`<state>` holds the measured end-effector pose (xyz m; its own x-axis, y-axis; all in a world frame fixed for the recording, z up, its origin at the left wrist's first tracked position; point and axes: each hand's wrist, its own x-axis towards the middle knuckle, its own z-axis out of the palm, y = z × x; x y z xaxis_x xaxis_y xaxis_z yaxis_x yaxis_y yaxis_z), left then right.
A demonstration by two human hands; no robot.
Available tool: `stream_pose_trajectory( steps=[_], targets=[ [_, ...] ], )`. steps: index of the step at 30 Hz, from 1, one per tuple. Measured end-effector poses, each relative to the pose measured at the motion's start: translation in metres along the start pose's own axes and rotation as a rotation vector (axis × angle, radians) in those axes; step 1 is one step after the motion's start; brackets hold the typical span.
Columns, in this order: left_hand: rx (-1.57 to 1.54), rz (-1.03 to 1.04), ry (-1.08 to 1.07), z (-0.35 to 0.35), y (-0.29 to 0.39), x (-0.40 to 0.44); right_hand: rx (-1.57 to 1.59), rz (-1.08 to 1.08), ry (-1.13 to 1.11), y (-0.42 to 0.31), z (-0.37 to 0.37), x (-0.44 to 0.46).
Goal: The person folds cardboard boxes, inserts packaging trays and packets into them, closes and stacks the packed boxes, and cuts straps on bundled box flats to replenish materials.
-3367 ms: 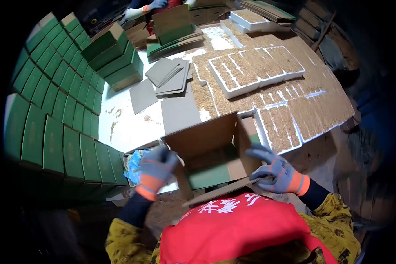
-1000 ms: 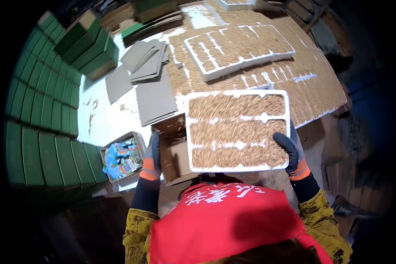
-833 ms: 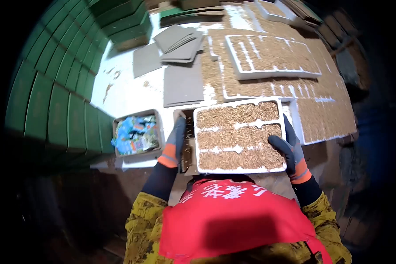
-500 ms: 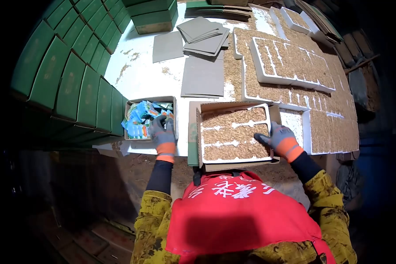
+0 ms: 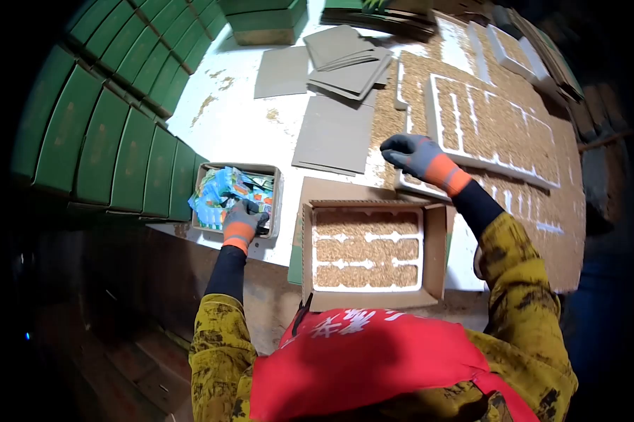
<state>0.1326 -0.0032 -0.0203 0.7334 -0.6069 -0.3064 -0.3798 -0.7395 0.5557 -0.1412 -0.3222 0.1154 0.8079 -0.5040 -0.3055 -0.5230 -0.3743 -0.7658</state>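
A white foam tray (image 5: 365, 251) full of brown grain-like material lies flat inside an open cardboard box (image 5: 434, 246) at the table's front edge. My left hand (image 5: 245, 221), in a grey and orange glove, reaches into a small carton (image 5: 277, 204) of blue packets (image 5: 222, 188). Its fingers are bent among the packets, and what they hold, if anything, is hidden. My right hand (image 5: 412, 156) hovers beyond the cardboard box, near the grey sheets (image 5: 334, 133), fingers curved with a gap to the thumb and nothing visible between them.
Green boxes (image 5: 95, 148) are stacked along the left side. More grey sheets (image 5: 349, 63) lie in a loose pile farther back. Another filled foam tray (image 5: 496, 126) rests on filled trays at the right. Flattened cardboard (image 5: 380, 19) and green boxes (image 5: 264, 21) stand at the back.
The filled tray has gone down into the cardboard box, and my right hand has let go of it and moved back over the table. My left hand has moved from the box to the packets.
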Motion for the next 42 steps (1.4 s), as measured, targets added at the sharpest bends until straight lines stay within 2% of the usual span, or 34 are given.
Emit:
stream_pose_trajectory(
  steps=[1,2,3,5,7,9,10,12,13,15,18,21,22,25,26,27,29,31,33,35,37,39,41,42],
  targets=[
    [0.081,0.017,0.027,0.0,-0.002,0.0,-0.183,-0.123,-0.018,0.028,0.01,0.036],
    [0.033,-0.028,-0.018,-0.001,-0.004,0.003,-0.462,-0.204,-0.006,0.046,0.025,0.065],
    [-0.022,-0.014,0.072,-0.002,-0.001,0.0,-0.555,-0.23,-0.101,0.061,0.04,0.093],
    [-0.037,-0.094,0.104,-0.016,0.009,-0.005,-0.807,-0.129,-0.064,0.048,0.073,0.11],
    [-0.052,-0.08,0.139,-0.02,0.001,-0.008,-0.919,-0.121,-0.111,0.054,0.092,0.119],
    [-0.089,-0.108,0.125,-0.024,-0.005,-0.008,-0.964,-0.253,-0.062,0.065,0.09,0.121],
    [-0.146,-0.176,0.099,-0.031,0.004,-0.012,-1.072,-0.293,-0.107,0.077,0.086,0.128],
    [-0.135,-0.146,0.15,-0.029,-0.009,-0.012,-1.217,-0.348,-0.231,0.081,0.07,0.126],
    [-0.128,-0.128,0.178,-0.029,-0.019,-0.009,-1.16,-0.503,-0.076,0.11,0.07,0.129],
    [-0.164,-0.091,0.214,-0.031,-0.031,-0.011,-0.968,-0.55,-0.121,0.109,0.054,0.119],
    [-0.172,-0.057,0.219,-0.039,-0.024,-0.014,-0.997,-0.416,-0.103,0.081,0.032,0.1],
    [-0.093,-0.074,0.231,-0.037,-0.026,-0.01,-0.866,-0.463,0.152,0.075,0.025,0.09],
    [-0.094,-0.083,0.24,-0.038,-0.026,-0.01,-0.75,-0.527,0.178,0.07,0.021,0.085],
    [-0.119,-0.072,0.255,-0.04,-0.027,-0.002,-0.608,-0.505,0.263,0.042,-0.001,0.056],
    [-0.139,-0.054,0.256,-0.038,-0.033,0.002,-0.5,-0.421,0.425,0.03,-0.003,0.04],
    [-0.16,-0.036,0.258,-0.035,-0.039,0.006,-0.408,-0.339,0.463,0.018,-0.009,0.022],
    [-0.246,0.024,0.306,-0.026,-0.052,0.016,-0.323,-0.312,0.733,0.019,-0.01,0.0],
    [-0.396,0.112,0.375,-0.009,-0.071,0.033,-0.028,-0.227,0.84,0.015,-0.01,-0.025],
    [-0.374,0.057,0.285,0.008,-0.093,0.056,0.199,-0.195,0.913,0.034,-0.006,-0.046],
    [-0.35,0.142,0.316,0.002,-0.078,0.05,0.403,-0.174,0.943,0.035,0.005,-0.075],
    [-0.352,-0.135,0.327,-0.014,-0.027,0.03,0.423,-0.122,0.994,0.03,0.012,-0.1],
    [-0.229,-0.103,0.247,-0.026,0.007,0.006,0.439,-0.156,0.968,0.045,0.014,-0.117],
    [-0.215,0.039,0.264,-0.013,-0.004,0.009,0.528,-0.155,1.044,0.041,0.023,-0.128],
    [-0.223,0.026,0.232,-0.009,-0.008,0.011,0.54,-0.152,1.06,0.041,0.025,-0.134]
  ],
)
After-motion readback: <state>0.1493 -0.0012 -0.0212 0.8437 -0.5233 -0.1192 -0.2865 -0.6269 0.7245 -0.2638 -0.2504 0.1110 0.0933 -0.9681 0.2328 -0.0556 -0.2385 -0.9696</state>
